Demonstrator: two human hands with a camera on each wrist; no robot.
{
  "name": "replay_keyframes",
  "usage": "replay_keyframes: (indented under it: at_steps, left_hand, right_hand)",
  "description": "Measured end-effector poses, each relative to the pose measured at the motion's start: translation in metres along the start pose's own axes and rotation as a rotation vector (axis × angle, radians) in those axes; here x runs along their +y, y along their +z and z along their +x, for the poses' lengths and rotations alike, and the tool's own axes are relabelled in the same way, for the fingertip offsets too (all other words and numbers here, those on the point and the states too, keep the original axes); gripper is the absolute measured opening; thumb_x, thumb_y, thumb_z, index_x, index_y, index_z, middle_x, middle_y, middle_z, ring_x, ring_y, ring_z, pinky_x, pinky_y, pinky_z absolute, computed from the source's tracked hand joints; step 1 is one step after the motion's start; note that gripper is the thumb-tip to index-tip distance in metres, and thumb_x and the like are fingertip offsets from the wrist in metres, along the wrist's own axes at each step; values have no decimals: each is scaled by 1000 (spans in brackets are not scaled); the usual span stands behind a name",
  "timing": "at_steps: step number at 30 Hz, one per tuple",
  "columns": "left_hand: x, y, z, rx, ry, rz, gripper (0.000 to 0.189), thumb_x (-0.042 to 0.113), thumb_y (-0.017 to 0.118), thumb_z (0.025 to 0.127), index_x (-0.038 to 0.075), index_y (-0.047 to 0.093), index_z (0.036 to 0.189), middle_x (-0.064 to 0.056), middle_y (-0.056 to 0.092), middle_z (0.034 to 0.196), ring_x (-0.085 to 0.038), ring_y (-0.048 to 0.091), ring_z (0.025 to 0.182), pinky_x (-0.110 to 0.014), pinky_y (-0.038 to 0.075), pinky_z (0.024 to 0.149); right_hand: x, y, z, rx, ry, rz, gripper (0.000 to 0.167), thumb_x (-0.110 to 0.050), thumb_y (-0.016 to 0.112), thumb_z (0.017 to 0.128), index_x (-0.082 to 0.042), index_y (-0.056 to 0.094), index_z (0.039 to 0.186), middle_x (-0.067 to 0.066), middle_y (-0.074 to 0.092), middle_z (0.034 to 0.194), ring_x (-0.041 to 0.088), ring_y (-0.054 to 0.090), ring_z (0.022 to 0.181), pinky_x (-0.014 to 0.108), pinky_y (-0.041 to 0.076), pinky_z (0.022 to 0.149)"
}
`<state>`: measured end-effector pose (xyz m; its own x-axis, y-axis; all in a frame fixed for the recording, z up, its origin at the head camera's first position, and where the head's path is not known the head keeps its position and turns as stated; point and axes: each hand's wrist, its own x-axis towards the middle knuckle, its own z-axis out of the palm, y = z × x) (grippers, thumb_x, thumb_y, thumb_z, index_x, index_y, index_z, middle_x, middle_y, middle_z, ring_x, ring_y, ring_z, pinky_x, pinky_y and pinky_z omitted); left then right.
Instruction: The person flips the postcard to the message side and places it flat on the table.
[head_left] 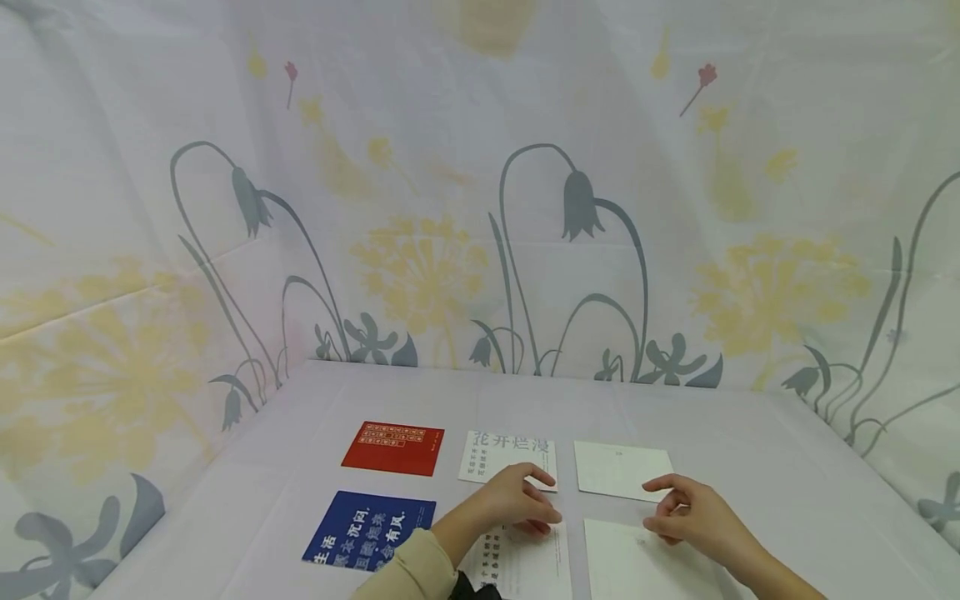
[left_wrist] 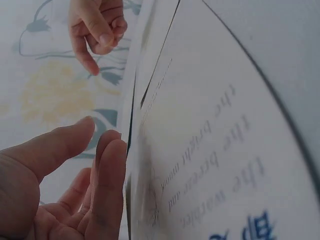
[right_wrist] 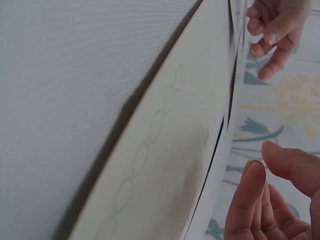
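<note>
My left hand (head_left: 517, 502) hovers over the two white cards in the middle column, its fingers loosely bent and nothing between them. The upper middle card (head_left: 510, 450) shows large grey characters; the lower middle card (head_left: 536, 562), partly hidden under the hand and wrist, bears vertical lines of text. Above the right-hand column hangs my right hand (head_left: 693, 515), fingers relaxed, thumb and index apart. Below it are a pale upper card (head_left: 615, 468) and a pale lower card (head_left: 637, 571). In the right wrist view, a chain of ovals marks a pale card (right_wrist: 150, 150).
On the left lie a red card (head_left: 393, 454) with gold boxes and, nearer, a blue card (head_left: 367, 529) with white characters. A white cloth covers the table (head_left: 420, 392); a flower-printed curtain (head_left: 450, 183) stands behind and along both sides.
</note>
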<state>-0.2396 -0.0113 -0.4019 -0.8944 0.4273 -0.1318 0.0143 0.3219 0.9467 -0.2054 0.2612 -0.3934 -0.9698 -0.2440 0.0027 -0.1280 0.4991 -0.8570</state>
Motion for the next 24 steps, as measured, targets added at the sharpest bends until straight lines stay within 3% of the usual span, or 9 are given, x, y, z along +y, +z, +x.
replay_keyframes:
  at_steps: [4,17,24]
  left_hand:
    - [-1,-6,0,18,9,34,39,5,76,76,6,58,110,-3,62,77,-18,64,60,-30,55,56]
    - [-6,-22,-4,68,23,23,41,5,76,75,5,57,112,-4,61,81,-19,63,62,-31,55,57]
    - [-12,-39,-3,79,39,13,43,7,76,76,4,57,114,-6,61,84,-21,64,66,-33,56,58]
  right_hand:
    - [-4,7,6,18,4,25,53,-12,73,78,10,49,120,6,55,75,18,57,61,30,53,60]
    - [-15,30,22,54,-7,69,51,-9,74,77,9,50,118,5,55,74,18,58,63,29,53,60]
    - [-25,42,34,72,-23,71,49,-8,75,75,8,52,117,4,56,73,18,57,62,29,53,59]
